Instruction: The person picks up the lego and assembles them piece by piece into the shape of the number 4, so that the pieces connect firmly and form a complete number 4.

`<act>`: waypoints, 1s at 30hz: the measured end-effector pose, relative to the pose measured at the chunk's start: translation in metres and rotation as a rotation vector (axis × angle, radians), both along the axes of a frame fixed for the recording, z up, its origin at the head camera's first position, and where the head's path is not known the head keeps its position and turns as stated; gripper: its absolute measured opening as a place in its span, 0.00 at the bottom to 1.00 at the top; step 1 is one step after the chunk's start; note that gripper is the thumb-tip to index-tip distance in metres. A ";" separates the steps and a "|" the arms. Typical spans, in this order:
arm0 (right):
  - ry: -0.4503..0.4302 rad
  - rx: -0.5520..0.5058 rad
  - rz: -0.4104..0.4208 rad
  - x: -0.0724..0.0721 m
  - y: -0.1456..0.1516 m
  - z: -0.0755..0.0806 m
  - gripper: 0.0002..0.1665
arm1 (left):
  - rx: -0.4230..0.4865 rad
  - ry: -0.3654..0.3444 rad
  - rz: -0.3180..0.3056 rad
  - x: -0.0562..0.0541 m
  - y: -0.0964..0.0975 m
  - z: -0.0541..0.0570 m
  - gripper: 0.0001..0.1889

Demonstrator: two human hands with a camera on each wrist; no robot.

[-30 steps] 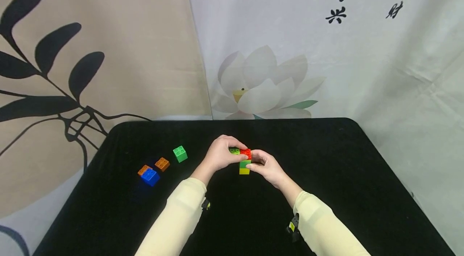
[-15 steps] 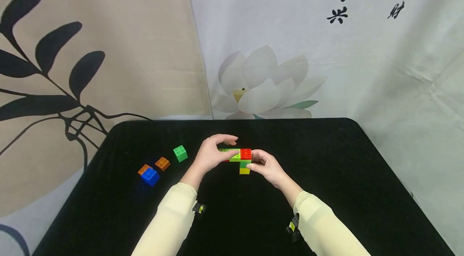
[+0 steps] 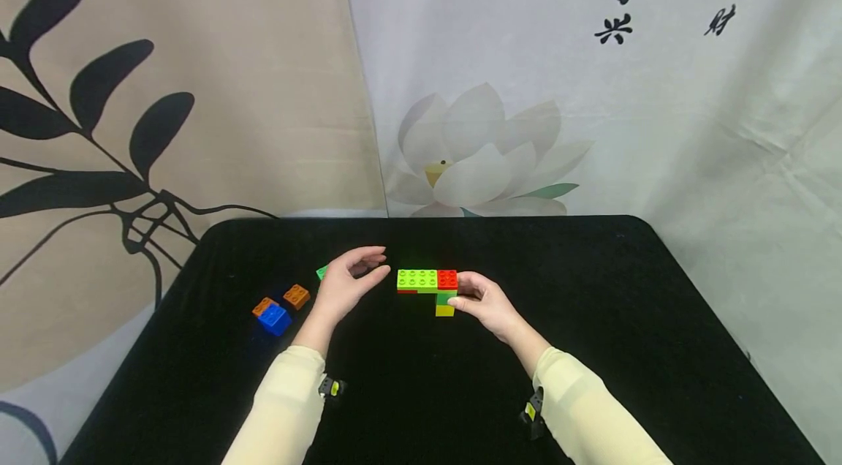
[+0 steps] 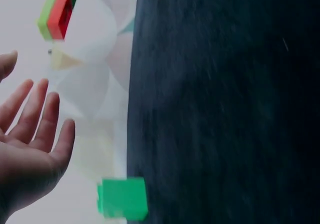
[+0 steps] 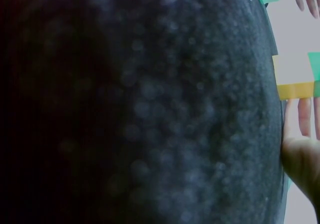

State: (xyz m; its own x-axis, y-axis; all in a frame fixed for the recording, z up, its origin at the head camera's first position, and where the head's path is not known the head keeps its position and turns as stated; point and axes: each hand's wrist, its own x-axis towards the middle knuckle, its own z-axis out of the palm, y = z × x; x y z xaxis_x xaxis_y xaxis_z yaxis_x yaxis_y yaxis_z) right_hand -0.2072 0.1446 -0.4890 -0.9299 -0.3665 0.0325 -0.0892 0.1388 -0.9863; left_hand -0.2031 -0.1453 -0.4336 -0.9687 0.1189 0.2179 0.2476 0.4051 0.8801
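At the middle of the table my right hand (image 3: 485, 304) grips the right side of a stack of building bricks, thumb at the front. A yellow brick (image 3: 444, 311) is lowest, with a green brick (image 3: 444, 300) over it and a red brick (image 3: 446, 279) on top. From the red one a long lime brick (image 3: 417, 279) reaches out leftward, a thin red edge (image 3: 407, 292) showing below its left end. My left hand (image 3: 345, 286) holds nothing, fingers spread toward the stack. It partly covers a loose green brick (image 3: 321, 272), fully seen as a green block (image 4: 122, 199) in the left wrist view.
Left of my left hand lie an orange brick (image 3: 297, 296) and a blue brick (image 3: 274, 319), with another orange brick (image 3: 264, 306) against the blue one. A black cloth covers the table (image 3: 592, 289). A printed curtain (image 3: 487, 85) hangs behind its far edge.
My left hand has let go of the bricks and moved left, uncovering the lime brick and ending in front of the loose green brick. My right hand and the stack stay in place.
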 end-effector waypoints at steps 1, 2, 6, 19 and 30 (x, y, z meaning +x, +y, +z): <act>-0.001 0.001 -0.002 0.000 0.000 0.000 0.22 | 0.002 0.002 0.021 0.000 -0.004 -0.001 0.19; -0.003 0.001 -0.003 0.000 0.000 0.000 0.22 | 0.002 0.003 0.043 -0.001 -0.009 -0.003 0.19; -0.008 0.001 -0.001 -0.001 0.000 -0.001 0.23 | 0.016 -0.005 0.138 -0.001 -0.023 -0.009 0.21; -0.005 0.006 0.006 0.014 -0.003 0.028 0.22 | 0.025 -0.067 0.328 0.001 -0.054 -0.018 0.28; -0.012 0.003 0.014 0.014 -0.003 0.028 0.23 | -0.034 -0.176 0.261 0.000 -0.061 -0.029 0.38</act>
State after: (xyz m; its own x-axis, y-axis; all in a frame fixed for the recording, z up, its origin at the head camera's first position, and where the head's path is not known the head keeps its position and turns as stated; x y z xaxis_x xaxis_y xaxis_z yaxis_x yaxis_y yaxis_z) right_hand -0.1937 0.1414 -0.4611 -0.9250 -0.3794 0.0198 -0.0788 0.1407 -0.9869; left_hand -0.2033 -0.2065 -0.4625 -0.9899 -0.1344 0.0443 -0.0236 0.4652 0.8849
